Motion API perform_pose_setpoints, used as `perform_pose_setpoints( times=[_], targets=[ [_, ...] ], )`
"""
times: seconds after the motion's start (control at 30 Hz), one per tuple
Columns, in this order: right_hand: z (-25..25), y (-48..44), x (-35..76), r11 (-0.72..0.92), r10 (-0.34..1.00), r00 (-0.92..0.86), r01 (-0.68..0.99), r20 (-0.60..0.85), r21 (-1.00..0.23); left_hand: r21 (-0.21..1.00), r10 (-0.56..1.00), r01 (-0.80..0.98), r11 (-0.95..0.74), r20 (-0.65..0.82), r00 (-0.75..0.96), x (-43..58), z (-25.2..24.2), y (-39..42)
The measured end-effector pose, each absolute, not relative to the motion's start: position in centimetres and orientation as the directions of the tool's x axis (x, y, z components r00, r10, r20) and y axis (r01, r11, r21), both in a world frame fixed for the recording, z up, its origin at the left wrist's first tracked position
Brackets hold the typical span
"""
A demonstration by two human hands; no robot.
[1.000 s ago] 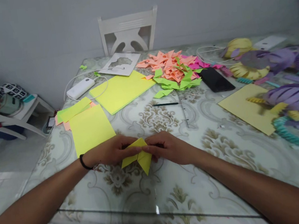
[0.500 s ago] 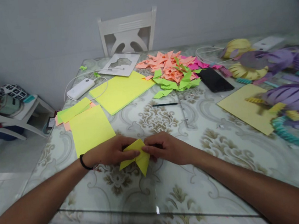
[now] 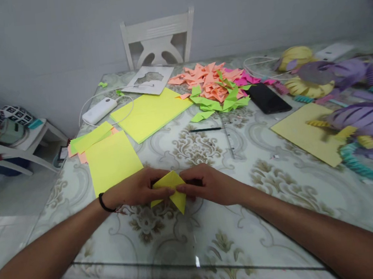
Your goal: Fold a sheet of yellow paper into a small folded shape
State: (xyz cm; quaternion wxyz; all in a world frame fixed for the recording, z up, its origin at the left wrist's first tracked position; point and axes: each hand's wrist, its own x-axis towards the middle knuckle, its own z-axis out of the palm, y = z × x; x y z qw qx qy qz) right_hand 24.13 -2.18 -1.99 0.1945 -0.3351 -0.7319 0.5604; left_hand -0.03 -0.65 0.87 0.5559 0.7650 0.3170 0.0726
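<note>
A folded piece of yellow paper (image 3: 168, 181) is held between my two hands, low over the near middle of the table. My left hand (image 3: 144, 186) pinches its left side, thumb lying across the front. On the other side, my right hand (image 3: 207, 183) grips the paper's right edge between thumb and fingers; the fingertips behind it are hidden. One pointed flap hangs down below my thumbs. Just beyond my left hand lies a flat yellow sheet (image 3: 112, 160).
Larger yellow sheets (image 3: 152, 114), a white power bank (image 3: 100, 111), and a pile of folded orange and green paper pieces (image 3: 214, 87) lie farther back. A pen (image 3: 205, 130), a clear ruler (image 3: 230, 141) and a black phone (image 3: 269, 98) are mid-table. Paper lanterns (image 3: 364, 121) crowd the right.
The folded paper has tilted and shifted slightly between my fingers, so its top face shows wider and the hanging flap sits a little higher. Both hands stay in nearly the same place.
</note>
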Motion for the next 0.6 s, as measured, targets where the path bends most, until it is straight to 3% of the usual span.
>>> perform_pose_setpoints(
  times=[0.6],
  targets=[
    [-2.0, -2.3, 24.0, 0.139, 0.706, -0.703, 0.251, -0.082, -0.958, 0.952, 0.615, 0.305, -0.021, -0.228, 0.755, -0.2, -0.1, -0.6]
  ],
)
